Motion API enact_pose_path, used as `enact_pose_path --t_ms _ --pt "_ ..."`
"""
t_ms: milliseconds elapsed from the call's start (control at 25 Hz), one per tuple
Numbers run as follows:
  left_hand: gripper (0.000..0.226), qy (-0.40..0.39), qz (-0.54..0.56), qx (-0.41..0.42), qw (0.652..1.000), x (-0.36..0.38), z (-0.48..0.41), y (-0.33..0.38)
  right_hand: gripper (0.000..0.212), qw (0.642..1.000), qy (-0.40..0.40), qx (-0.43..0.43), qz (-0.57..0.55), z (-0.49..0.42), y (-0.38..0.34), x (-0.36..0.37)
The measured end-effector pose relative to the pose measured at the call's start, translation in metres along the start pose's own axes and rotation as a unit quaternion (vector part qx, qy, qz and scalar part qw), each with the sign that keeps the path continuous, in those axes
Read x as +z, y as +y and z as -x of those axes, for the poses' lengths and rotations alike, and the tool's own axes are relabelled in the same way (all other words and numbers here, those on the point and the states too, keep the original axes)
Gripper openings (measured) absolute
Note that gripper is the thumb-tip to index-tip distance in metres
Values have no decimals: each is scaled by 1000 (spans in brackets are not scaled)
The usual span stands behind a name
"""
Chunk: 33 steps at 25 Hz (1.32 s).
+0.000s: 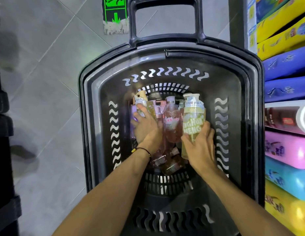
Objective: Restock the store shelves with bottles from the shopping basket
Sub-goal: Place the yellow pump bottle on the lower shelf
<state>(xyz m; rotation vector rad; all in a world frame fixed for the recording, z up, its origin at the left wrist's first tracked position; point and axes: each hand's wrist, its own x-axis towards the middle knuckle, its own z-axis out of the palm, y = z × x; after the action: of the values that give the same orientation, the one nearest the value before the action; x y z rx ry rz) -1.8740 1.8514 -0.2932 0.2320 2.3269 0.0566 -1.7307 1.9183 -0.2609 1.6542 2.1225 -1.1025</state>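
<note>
A black plastic shopping basket [100,92] with a tall pull handle stands on the floor below me, and several bottles lie in its bottom. My right hand [198,147] grips a pale yellow-green bottle [193,116] with a white cap, lifted above the others. My left hand [145,126] reaches down onto another yellowish bottle [142,103] at the left of the pile, fingers curling over it. Between my hands lies a pink bottle [171,125]. More pink and amber bottles [170,165] lie lower down, partly hidden by my wrists.
Store shelves [284,103] on the right hold yellow, blue and pink packaged goods close beside the basket. Grey tiled floor [46,82] lies to the left, with a green arrow sticker [115,14] ahead. A dark structure [3,150] borders the far left edge.
</note>
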Motion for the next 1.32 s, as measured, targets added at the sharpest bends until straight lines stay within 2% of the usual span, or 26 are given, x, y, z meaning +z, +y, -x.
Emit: enact_pose_path --t_ms 80,200,240,360,440,520,560,680,800,920,1040,1120,1240,1320 --pt "113 43 27 -19 999 10 -2 0 73 1000 -6 7 -17 2 1 -2" --pt "119 27 147 -86 985 16 -11 -13 74 999 -17 -2 -40 7 -1 -9" --pt "112 6 180 -99 979 13 -10 -17 76 999 -20 -13 -49 10 -3 -13" --pt "67 -53 341 -93 934 -9 18 -22 81 993 -45 -28 -107 24 -17 -33" --pt "59 -82 419 -54 903 -29 49 -20 68 983 -72 -18 -170 37 -31 -53" --pt "58 -87 466 -22 880 -59 87 -18 45 976 -83 -17 -201 56 -47 -81" --pt "58 -86 471 -7 878 -77 107 -16 40 972 -82 -14 -218 68 -54 -97" --pt "66 -106 466 21 878 -142 162 -16 54 961 -87 -19 -263 113 -87 -150" --pt "80 -127 463 51 876 -208 221 -14 51 954 -63 -35 -290 157 -113 -199" --pt "87 -100 460 96 877 -283 300 -6 57 951 -57 -68 -295 210 -148 -261" --pt "88 -43 487 138 861 -340 377 2 89 941 -77 -91 -316 267 -176 -321" --pt "90 -10 488 160 858 -372 424 7 105 942 -61 -118 -310 302 -192 -359" --pt "83 45 492 206 845 -419 495 17 97 926 -38 -180 -330 354 -215 -416" --pt "81 55 490 245 834 -445 537 22 96 914 -24 -216 -341 384 -227 -450"
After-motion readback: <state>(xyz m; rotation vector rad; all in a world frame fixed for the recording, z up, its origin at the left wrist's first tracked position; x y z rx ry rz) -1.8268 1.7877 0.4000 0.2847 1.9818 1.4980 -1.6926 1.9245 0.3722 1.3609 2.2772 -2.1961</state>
